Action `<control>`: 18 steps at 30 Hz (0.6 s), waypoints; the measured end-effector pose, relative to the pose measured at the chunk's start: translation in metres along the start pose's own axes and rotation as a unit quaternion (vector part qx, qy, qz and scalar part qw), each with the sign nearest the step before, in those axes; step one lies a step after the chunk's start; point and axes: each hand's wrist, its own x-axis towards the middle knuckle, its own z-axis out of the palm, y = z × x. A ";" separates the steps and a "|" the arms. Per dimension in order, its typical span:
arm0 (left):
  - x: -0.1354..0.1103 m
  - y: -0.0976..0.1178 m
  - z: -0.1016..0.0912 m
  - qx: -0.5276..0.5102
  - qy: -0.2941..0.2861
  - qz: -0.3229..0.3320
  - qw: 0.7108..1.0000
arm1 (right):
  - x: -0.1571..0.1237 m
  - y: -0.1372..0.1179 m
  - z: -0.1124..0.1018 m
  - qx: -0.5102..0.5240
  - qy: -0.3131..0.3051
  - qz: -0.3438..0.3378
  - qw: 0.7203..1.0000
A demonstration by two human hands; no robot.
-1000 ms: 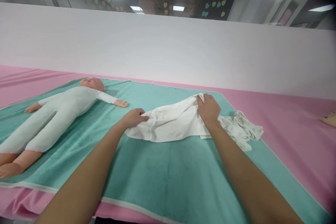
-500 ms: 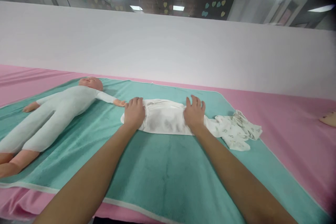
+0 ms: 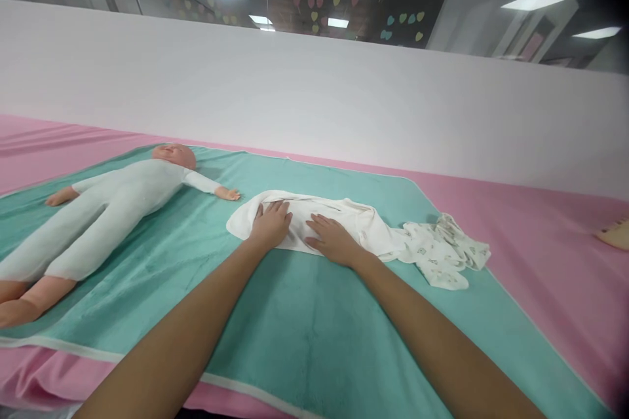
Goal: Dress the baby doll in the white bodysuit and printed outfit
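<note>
A folded white cloth (image 3: 363,222) lies on the teal towel (image 3: 304,314). My left hand (image 3: 270,224) rests flat on its left part, fingers stretched out. My right hand (image 3: 332,237) lies flat on the cloth's middle, fingers spread, close beside the left. Neither hand grips anything. A baby doll (image 3: 113,203) in a pale bodysuit lies on its back at the left of the towel, its outstretched hand near the cloth's left end.
A crumpled patterned white garment (image 3: 447,252) sits just right of the folded cloth. The towel covers a pink sheet (image 3: 550,262). A white partition (image 3: 314,91) runs behind. A tan object (image 3: 614,234) shows at the far right edge.
The cloth was held up by both hands, then laid down folded. My hands flattened on it, and the right hand slid left toward the left hand.
</note>
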 end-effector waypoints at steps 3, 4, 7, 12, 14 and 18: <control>0.002 -0.005 -0.003 0.003 0.053 -0.034 0.998 | -0.012 -0.016 -0.005 0.005 0.014 -0.046 0.999; 0.002 -0.007 -0.003 0.007 0.060 -0.037 0.997 | -0.017 -0.019 -0.006 -0.002 0.030 -0.049 0.998; 0.002 -0.009 -0.002 0.020 0.071 -0.040 0.996 | -0.031 -0.021 -0.008 -0.049 0.074 -0.029 0.996; 0.003 -0.009 -0.001 0.019 0.038 -0.040 0.998 | -0.038 -0.021 -0.010 -0.109 0.080 -0.023 0.991; 0.002 -0.009 -0.002 0.018 0.032 -0.031 0.999 | -0.038 -0.029 -0.010 -0.077 0.096 -0.024 0.992; 0.000 -0.009 -0.003 0.013 0.021 -0.009 1.000 | -0.041 -0.047 -0.012 0.049 0.090 0.003 0.995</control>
